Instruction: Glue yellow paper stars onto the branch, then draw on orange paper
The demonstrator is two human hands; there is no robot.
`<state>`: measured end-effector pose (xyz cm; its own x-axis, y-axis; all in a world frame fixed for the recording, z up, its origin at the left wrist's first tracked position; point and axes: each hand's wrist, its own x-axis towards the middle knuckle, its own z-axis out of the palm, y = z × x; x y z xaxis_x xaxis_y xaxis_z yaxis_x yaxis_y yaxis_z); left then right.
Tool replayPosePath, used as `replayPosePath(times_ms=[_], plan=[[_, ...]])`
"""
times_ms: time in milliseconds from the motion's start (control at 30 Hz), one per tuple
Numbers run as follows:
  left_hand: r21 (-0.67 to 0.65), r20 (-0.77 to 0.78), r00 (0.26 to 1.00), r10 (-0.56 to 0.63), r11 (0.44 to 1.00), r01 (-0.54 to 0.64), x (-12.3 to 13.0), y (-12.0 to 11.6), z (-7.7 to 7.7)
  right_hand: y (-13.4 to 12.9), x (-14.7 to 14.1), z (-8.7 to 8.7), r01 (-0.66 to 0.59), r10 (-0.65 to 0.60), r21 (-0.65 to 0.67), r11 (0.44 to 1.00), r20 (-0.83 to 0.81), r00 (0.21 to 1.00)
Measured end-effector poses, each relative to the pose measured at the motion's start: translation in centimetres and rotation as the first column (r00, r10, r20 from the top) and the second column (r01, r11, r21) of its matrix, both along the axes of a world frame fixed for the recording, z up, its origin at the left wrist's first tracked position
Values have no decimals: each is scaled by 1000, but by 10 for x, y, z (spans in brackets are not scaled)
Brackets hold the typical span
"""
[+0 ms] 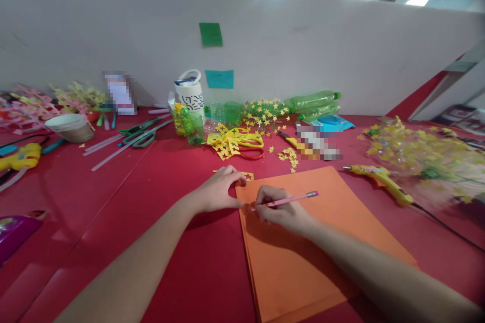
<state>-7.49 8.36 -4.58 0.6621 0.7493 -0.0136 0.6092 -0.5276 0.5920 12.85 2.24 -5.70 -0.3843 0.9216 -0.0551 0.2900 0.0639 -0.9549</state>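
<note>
"Where is the orange paper (341, 212) laid?"

"On the red table (212, 262), its edge seemingly touched by the half-spread left hand (217, 190); nothing is gripped."

"And the pink pencil (290, 200)?"

"Pinched near its tip by the right hand (282, 210). The orange paper, likely light and easily creased, is best held by its edges."

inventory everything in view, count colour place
stacked paper sheets: at least two, orange, front right
slim pencil: one, pink, above sheets
glue guns: two, yellow, left and right
small paper stars: many, yellow, back centre
plastic bottles: two, green, lying back right
patterned tumbler: one, white, back centre
scissors: count unclear, green-handled, back left
paper notes: two, green and blue, white wall
flat tabletop: one, red, underneath
left hand: one, bare, at sheets' corner
right hand: one, bare, gripping pencil
</note>
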Motion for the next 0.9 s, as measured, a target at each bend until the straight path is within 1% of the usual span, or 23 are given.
replayPosePath(times_ms=[267, 467, 533, 700, 900], plan=[[22, -12, 1000, 7, 1000, -7, 1, 1, -3, 1, 1, -1, -38, 37, 30, 999, 34, 999], [15, -27, 1000, 7, 1000, -7, 1, 1, -2, 1, 2, -1, -65, 62, 58, 996, 44, 997], [13, -22, 1000, 7, 1000, -7, 1, 1, -3, 1, 1, -3, -52, 50, 55, 997, 45, 998], [7, -11, 1000, 12, 1000, -12, 1, 1, -3, 1, -1, -8, 25, -26, 28, 999, 13, 1000], [-2, -9, 1000, 20, 1000, -20, 1, 1, -2, 2, -2, -10, 66, -69, 74, 995, 31, 997]])
